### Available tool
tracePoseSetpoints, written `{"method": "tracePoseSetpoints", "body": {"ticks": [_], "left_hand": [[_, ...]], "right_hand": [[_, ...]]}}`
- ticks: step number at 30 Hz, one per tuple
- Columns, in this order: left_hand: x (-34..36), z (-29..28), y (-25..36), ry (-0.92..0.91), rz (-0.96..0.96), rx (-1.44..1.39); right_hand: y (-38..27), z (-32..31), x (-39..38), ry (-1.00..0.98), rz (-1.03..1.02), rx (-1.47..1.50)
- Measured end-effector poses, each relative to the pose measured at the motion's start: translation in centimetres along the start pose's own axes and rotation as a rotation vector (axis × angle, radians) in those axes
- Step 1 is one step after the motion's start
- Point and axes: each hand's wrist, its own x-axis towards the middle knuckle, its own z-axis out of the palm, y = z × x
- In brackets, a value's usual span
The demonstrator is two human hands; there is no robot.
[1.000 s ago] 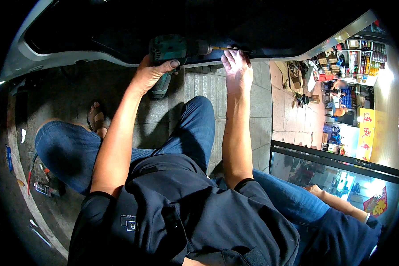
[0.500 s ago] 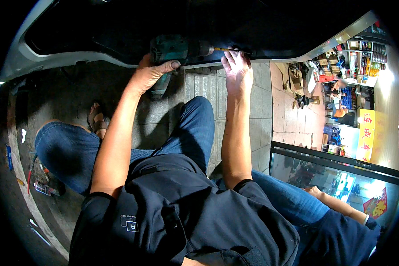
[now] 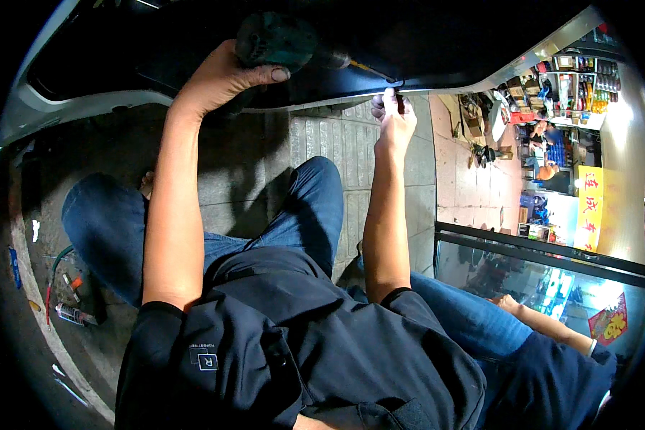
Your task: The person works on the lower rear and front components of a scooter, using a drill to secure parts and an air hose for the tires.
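Observation:
My left hand [image 3: 218, 80] is closed around a green and black cordless drill [image 3: 279, 41], its thumb lying along the near side. The drill's handle is lost in shadow. A long yellowish bit [image 3: 371, 70] runs from the chuck, slanting down to the right toward the lip of a dark, light-edged vehicle panel [image 3: 315, 94]. Just below the bit's tip, my right hand [image 3: 395, 123] has its fingers curled and thumb raised against the panel's edge. Whatever its fingers may pinch is too small to make out.
Another person [image 3: 552, 344] sits close at my right beside a glass case [image 3: 494, 276]. On the ground at left lie a spray can [image 3: 75, 314], a hose [image 3: 53, 283] and a blue tool [image 3: 14, 268]. Stocked shelves [image 3: 580, 89] and cardboard boxes [image 3: 473, 118] stand at far right.
The drill has risen farther over the panel, its bit now slanting down to the right. My right hand has drawn slightly back from the bit, its outstretched fingers now curled.

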Motion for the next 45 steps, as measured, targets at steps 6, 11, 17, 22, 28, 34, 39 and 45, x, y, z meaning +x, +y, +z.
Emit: {"method": "tracePoseSetpoints", "body": {"ticks": [6, 11, 17, 22, 28, 34, 39, 45], "left_hand": [[0.2, 0.0, 0.8, 0.002, 0.038, 0.001], [-0.1, 0.1, 0.9, 0.025, 0.015, 0.037], [-0.7, 0.4, 1.9, 0.033, -0.033, -0.032], [-1.1, 0.5, 0.3, 0.029, -0.015, -0.003], [-2.1, 1.5, -0.7, 0.075, -0.083, -0.122], [-2.0, 1.0, 0.0, 0.004, -0.043, -0.176], [-1.7, 1.1, -0.1, 0.046, -0.076, -0.121], [-2.5, 1.0, 0.2, 0.068, -0.109, -0.101]], "right_hand": [[-0.1, -0.5, 0.4, -0.019, -0.048, -0.057], [0.4, -0.3, 0.6, -0.044, -0.113, -0.089], [-0.2, 0.1, 0.3, -0.010, -0.110, -0.143], [-0.3, 0.5, 0.2, 0.001, -0.103, -0.112], [-0.2, 0.5, -0.7, 0.038, -0.119, -0.083], [-1.1, 1.9, -2.9, 0.050, -0.158, 0.185], [-1.3, 1.8, -3.1, 0.064, -0.087, 0.316], [0.4, 1.3, -1.0, 0.233, -0.232, 0.125]]}}
